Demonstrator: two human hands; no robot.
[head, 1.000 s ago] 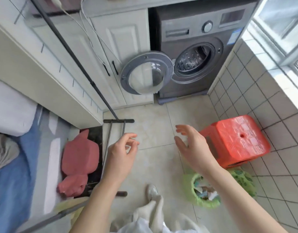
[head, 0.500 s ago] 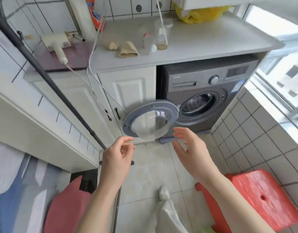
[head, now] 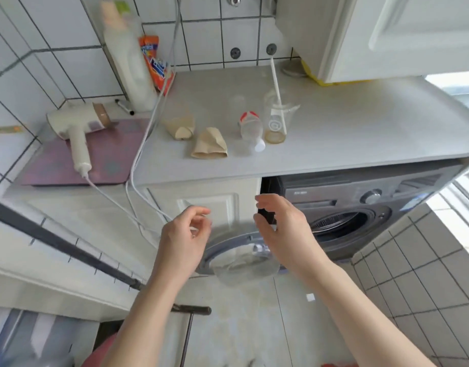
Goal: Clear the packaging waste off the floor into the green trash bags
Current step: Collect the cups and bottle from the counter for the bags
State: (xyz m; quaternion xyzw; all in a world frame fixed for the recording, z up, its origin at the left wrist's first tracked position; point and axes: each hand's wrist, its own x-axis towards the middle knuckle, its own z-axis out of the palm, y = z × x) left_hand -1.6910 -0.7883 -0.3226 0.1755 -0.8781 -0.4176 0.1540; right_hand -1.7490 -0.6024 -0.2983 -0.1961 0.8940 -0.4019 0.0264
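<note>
Both hands, the left hand (head: 184, 238) and right hand (head: 279, 231), hover loosely curled and hold nothing in front of the washing machine's open door (head: 238, 260). No green trash bag shows; a small white scrap (head: 310, 297) lies on the floor (head: 241, 327) at 5 o'clock from the right hand. With crumpled paper cups (head: 209, 144) on the desk (head: 334, 133) at 12 o'clock drawing the reach, that scrap risks being overlooked, and the dangling white cord (head: 138, 160) could snag a forearm.
</note>
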